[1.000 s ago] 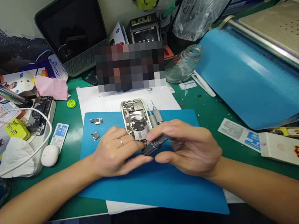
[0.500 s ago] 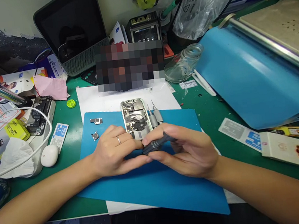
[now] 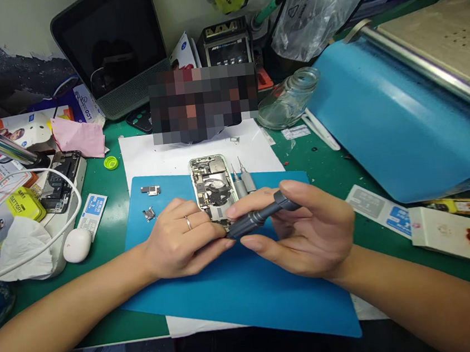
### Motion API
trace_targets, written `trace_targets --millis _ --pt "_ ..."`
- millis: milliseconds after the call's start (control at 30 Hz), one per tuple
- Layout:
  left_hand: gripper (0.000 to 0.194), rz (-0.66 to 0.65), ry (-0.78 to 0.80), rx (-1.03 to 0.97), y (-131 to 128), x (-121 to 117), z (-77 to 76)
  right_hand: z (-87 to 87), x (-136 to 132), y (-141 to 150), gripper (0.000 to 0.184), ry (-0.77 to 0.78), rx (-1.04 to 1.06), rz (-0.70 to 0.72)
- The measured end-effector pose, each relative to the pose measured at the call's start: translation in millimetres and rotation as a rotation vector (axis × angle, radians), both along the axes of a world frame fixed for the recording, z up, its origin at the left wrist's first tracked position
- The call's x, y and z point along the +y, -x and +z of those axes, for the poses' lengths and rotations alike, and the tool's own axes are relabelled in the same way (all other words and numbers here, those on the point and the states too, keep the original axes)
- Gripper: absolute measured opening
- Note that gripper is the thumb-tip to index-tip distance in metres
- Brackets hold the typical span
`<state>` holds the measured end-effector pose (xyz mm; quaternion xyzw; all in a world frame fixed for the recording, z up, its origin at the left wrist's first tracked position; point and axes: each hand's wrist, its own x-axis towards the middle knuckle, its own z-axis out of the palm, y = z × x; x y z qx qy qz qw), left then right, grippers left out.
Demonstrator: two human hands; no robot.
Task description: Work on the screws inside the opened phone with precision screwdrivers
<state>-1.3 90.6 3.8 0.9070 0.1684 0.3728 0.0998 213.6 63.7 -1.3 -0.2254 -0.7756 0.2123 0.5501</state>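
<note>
An opened phone (image 3: pixel 214 181) lies on the blue mat (image 3: pixel 248 298), its boards and metal parts exposed. A dark grey screwdriver (image 3: pixel 258 217) slants between the thumb and fingers of my right hand (image 3: pixel 318 231). Its lower end points at the phone's near end, where its tip is hidden. My left hand (image 3: pixel 182 237), with a ring on one finger, is closed by that same end. What its fingertips pinch, if anything, is hidden. Beside the phone lie two grey screwdrivers (image 3: pixel 244 183). Two small phone parts, a metal bracket (image 3: pixel 151 190) and another piece (image 3: pixel 149 213), rest left of it.
White paper (image 3: pixel 141 158) extends beneath the mat. A glass jar (image 3: pixel 290 100) and white tweezers (image 3: pixel 320 129) lie behind to the right. Another opened phone (image 3: pixel 62 180), a white earbud case (image 3: pixel 77 245) and a cable are at left. A roller machine (image 3: pixel 429 66) stands at right.
My right hand has shifted right and opened its grip somewhat, so more of the screwdriver shows, with its cap end higher. My left hand has barely moved.
</note>
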Motion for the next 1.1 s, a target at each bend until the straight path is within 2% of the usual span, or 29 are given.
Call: trace_targets --millis 267,433,633,767,867,967,1100 --pt "0.022 0.003 0.044 0.025 -0.2 -0.4 0.6 2.9 -0.3 1.1 0.081 0.03 0.053 -0.004" --pt "0.019 -0.011 0.048 0.052 -0.1 -0.3 2.4 7.7 -1.1 -2.9 0.082 0.079 0.105 -0.093" --pt "0.024 -0.022 -0.022 0.075 -0.1 0.1 4.8 7.2 3.5 1.2 0.078 0.052 0.188 -0.169" --pt "0.035 -0.146 -0.145 0.146 -2.8 -9.3 5.5 1.1 12.0 1.4 0.078 -0.048 0.154 -0.222" --pt "0.04 -0.203 -0.151 0.22 -6.0 -22.4 3.6 -4.3 15.5 0.4 0.077 -0.076 0.106 -0.211" --pt "0.042 -0.204 -0.118 0.34 -8.1 -34.1 0.3 -7.7 15.5 0.2 0.078 -0.058 0.032 -0.169" --pt "0.042 -0.132 -0.125 0.415 -8.9 -41.5 -3.0 -11.2 16.0 0.5 0.082 -0.095 -0.051 -0.122"
